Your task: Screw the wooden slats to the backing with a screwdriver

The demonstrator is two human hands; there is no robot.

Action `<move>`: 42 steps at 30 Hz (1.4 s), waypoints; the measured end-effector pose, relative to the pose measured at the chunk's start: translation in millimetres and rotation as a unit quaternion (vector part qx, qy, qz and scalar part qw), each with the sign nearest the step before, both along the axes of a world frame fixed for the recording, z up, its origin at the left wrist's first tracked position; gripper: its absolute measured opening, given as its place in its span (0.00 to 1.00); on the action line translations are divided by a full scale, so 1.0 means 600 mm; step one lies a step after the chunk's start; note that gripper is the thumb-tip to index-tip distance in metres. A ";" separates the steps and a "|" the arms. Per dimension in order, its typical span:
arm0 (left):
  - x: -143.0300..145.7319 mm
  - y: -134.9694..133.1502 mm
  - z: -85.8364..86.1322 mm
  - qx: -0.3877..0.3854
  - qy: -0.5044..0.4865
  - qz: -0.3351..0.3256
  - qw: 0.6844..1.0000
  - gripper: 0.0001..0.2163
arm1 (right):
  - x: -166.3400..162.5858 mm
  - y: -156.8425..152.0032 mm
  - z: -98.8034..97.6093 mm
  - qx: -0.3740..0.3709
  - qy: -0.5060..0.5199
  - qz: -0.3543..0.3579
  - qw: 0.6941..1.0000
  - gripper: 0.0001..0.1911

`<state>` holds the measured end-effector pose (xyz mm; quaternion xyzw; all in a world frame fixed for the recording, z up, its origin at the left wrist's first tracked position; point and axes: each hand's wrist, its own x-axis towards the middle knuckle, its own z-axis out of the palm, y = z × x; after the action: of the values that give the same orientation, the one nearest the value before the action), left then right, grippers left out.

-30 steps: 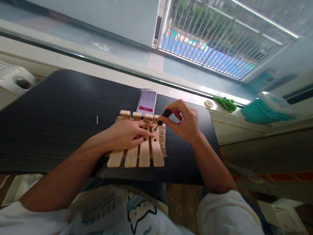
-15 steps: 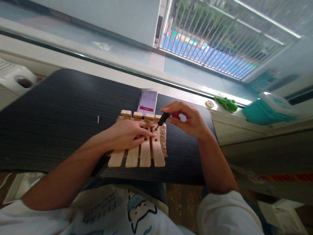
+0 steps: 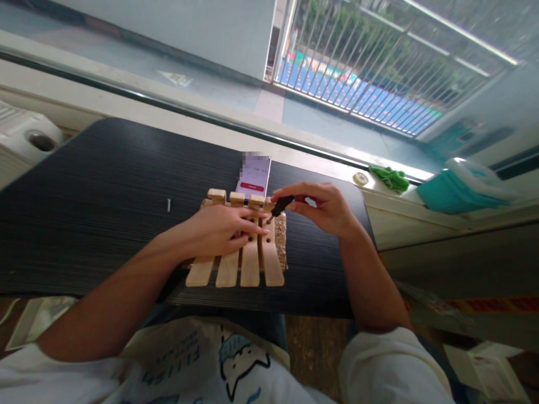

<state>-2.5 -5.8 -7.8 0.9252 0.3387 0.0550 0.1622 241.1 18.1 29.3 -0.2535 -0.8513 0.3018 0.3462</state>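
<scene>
Several pale wooden slats [image 3: 251, 266] lie side by side over a brown, wrapped-looking block [image 3: 281, 238]. My left hand [image 3: 219, 227] rests flat across them, palm down, two fingertips reaching the rightmost slat. In my right hand [image 3: 322, 205] is a black-handled screwdriver [image 3: 281, 206], held between thumb and fingers. It tilts down to the left, its tip at the upper hole of the rightmost slat. A second dark hole shows lower on that slat. Whether a screw sits under the tip is too small to tell.
On the black table [image 3: 105, 196], a small screw [image 3: 169, 205] stands left of the slats. Behind the slats lies a phone [image 3: 255, 174] with a lit screen. Along the sill are a tape roll [image 3: 360, 178], a green cloth [image 3: 391, 178] and a teal container [image 3: 457, 191].
My right hand has shifted slightly down and turned a little, its index finger now over the top of the screwdriver handle. My left hand and the slats have stayed put.
</scene>
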 end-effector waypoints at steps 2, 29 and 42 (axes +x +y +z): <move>0.000 0.000 0.001 -0.004 0.000 -0.002 1.000 0.20 | -0.001 0.000 0.000 0.000 0.005 -0.015 1.000 0.10; 0.003 -0.003 0.012 -0.024 0.014 0.011 1.000 0.20 | -0.017 -0.001 -0.015 0.002 0.065 -0.120 0.991 0.14; 0.002 -0.002 0.009 -0.015 0.008 0.003 1.000 0.20 | -0.027 -0.012 -0.014 0.050 0.052 -0.166 0.984 0.10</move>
<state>-1.6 -7.2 -2.5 0.9223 0.3431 0.0428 0.1728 225.2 10.8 20.9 -0.3573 -0.7922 0.2103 0.4478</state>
